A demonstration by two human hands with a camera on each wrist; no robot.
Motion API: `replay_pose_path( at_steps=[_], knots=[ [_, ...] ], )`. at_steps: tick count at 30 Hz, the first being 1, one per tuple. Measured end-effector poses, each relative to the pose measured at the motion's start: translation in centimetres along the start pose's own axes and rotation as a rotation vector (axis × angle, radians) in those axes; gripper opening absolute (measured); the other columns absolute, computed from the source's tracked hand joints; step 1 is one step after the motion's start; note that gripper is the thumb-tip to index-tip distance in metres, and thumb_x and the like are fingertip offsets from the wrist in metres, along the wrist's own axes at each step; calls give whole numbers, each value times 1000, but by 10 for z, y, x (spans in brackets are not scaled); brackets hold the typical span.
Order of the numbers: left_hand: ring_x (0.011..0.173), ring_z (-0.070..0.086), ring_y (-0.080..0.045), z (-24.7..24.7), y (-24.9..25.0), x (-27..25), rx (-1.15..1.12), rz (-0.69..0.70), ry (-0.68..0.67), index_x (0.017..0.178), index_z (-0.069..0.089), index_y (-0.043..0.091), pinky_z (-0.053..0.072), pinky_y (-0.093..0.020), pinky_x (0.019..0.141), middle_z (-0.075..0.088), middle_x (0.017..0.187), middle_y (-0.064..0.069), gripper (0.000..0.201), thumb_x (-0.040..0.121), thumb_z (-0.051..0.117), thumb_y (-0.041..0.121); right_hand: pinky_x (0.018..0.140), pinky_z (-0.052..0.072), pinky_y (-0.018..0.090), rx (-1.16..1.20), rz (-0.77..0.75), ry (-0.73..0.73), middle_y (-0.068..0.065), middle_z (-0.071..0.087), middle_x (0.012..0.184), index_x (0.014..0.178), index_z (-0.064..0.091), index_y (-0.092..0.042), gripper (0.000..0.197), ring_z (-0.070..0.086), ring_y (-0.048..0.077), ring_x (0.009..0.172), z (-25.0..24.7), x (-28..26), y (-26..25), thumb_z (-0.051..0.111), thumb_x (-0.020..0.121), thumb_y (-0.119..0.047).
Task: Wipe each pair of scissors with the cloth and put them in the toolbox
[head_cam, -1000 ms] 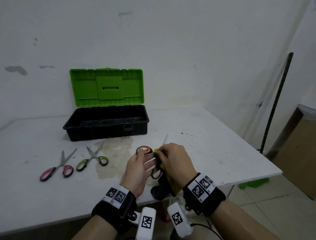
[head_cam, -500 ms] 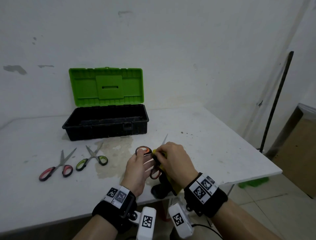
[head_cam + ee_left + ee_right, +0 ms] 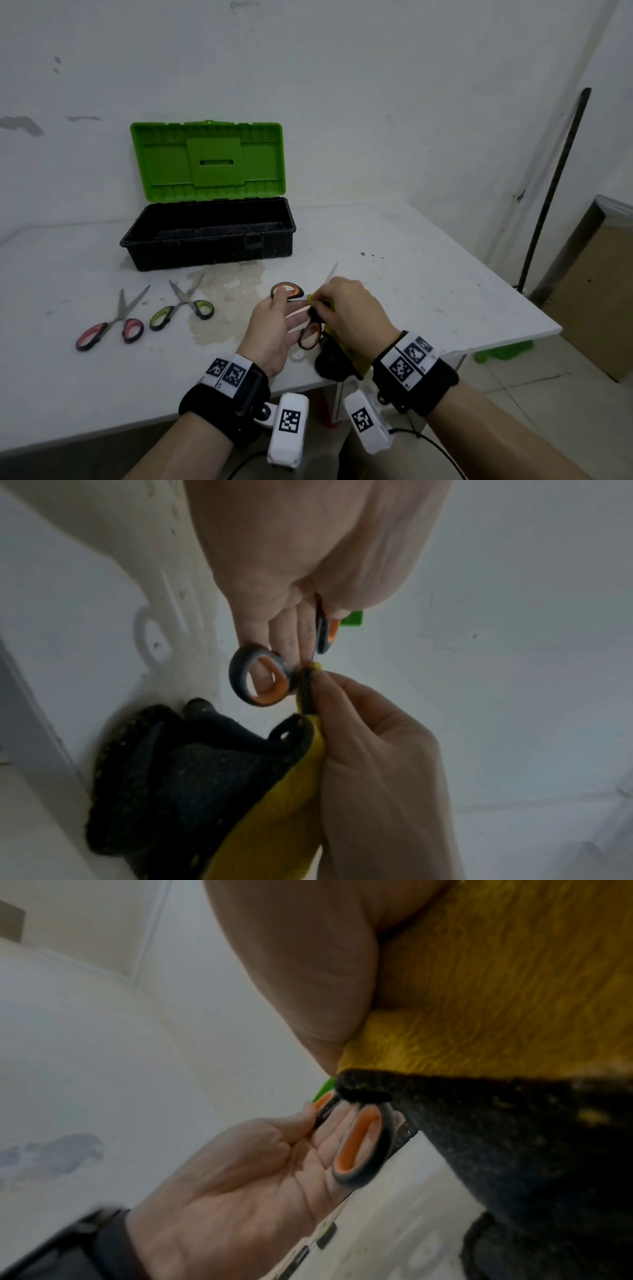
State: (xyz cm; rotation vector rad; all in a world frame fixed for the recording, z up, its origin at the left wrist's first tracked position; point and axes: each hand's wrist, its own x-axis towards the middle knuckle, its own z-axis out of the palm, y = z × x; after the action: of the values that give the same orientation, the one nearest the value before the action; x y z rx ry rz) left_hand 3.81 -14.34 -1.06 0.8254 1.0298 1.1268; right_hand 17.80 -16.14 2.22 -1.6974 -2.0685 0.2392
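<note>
Orange-and-grey-handled steel scissors (image 3: 301,313) are held over the near table edge by the left hand (image 3: 274,329), thumb through one loop, fingers fairly straight. A yellow-and-black cloth (image 3: 240,791) is pinched round the blades, apparently near the pivot, by the right hand (image 3: 356,313). Far left stands the open green-lidded black toolbox (image 3: 209,236).

Your forearms are bare, with no sleeves showing. On each wrist you wear a wide black band (image 3: 222,401) topped by white tags printed with black square-pattern markers (image 3: 407,359). A white boxy camera housing (image 3: 288,426), each with its own marker, hangs below each wrist on what looks like a small metal joint. A thin black cable (image 3: 431,445) trails from the right housing. Your left hand (image 3: 274,329) and right hand (image 3: 356,311) are ungloved.
</note>
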Motion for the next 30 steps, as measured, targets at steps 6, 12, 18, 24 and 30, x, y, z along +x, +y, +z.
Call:
replay_pose_path(
  at_steps=[6,12,18,24,30],
  knots=[
    [96,74,-30,-2,-1,0,36,28,2,116,59,5,61,-45,79,75,108,-14,38,109,34,33,76,55,36,12,-63,-67,-3,67,93,95,75,-25,17,63,15,84,-7,-2,3,60,92,-32],
    [94,75,-26,0,-2,-1,74,49,-7,117,60,8,62,-42,75,76,106,-9,38,109,34,34,71,55,36,-73,-56,-117,-1,66,92,94,74,-26,18,64,19,83,-4,-2,1,56,92,-31],
    [91,75,-26,1,1,-1,17,42,2,112,61,7,60,-38,69,77,103,-9,38,109,34,35,73,53,40,-17,-36,35,-5,61,94,91,74,-25,20,59,18,86,-14,5,10,55,93,-33],
    [98,74,-28,-1,2,1,-15,32,3,116,59,4,60,-42,74,76,108,-11,42,109,32,35,74,53,36,-18,-118,-59,-5,62,96,98,74,-26,19,60,15,86,-8,-6,8,58,93,-34],
    [94,75,-25,2,-1,0,-2,64,-4,114,62,7,60,-41,75,78,102,-5,40,108,34,36,73,51,31,7,-105,32,-10,57,88,96,74,-25,16,58,13,83,-14,1,14,60,92,-30]
  ],
)
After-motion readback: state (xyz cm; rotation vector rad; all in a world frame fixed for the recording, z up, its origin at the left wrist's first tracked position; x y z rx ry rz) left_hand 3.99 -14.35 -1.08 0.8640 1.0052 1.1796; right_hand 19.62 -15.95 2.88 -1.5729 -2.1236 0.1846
